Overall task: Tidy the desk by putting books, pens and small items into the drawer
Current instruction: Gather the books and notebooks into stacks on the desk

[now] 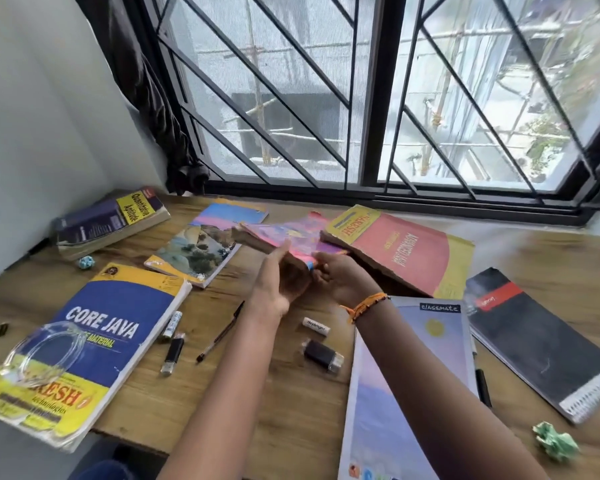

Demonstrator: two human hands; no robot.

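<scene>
left grip (280,271): palm up, fingers extended | right grip (336,277): fingers curled, forearms reaching forward

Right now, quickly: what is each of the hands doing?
Left hand: open, fingers straight, supporting the pink book from below.
Right hand: fingers curled round the pink book's near edge.
</scene>
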